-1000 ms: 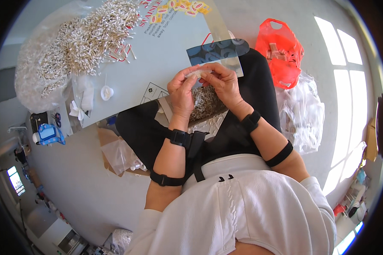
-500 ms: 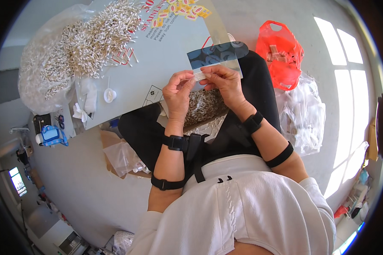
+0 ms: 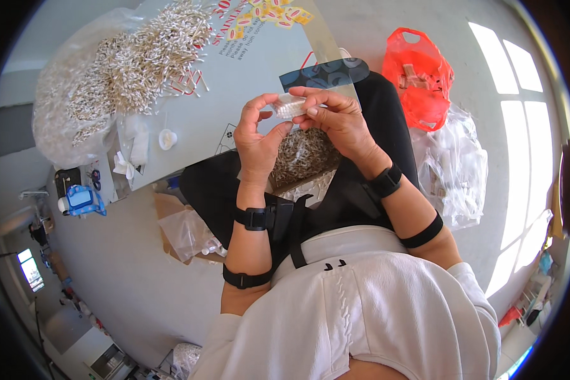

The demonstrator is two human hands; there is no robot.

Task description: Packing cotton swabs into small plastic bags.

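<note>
Above my lap I hold a small clear-wrapped bundle of cotton swabs (image 3: 290,107), its white tips packed together. My right hand (image 3: 347,126) pinches the bundle's right end between thumb and fingers. At the other end my left hand (image 3: 254,140) is open, its curved fingers and thumb apart around the bundle; whether a fingertip touches it I cannot tell. Below the hands, a box of loose cotton swabs (image 3: 303,157) sits between my legs, partly hidden by them. A big heap of cotton swabs (image 3: 133,69) spills from a clear plastic bag (image 3: 47,120) on the table's left.
Yellow-and-white labels (image 3: 278,14) lie at the table's (image 3: 196,126) far edge. A small white dish (image 3: 167,139) stands near its left side. On the floor to the right are a red plastic bag (image 3: 418,79) and clear bags (image 3: 453,171). A cardboard box (image 3: 168,209) stands lower left.
The left thumb and fingers have spread apart from the bundle. My right hand keeps its grip, and more of the bundle shows, tilted with its tips visible.
</note>
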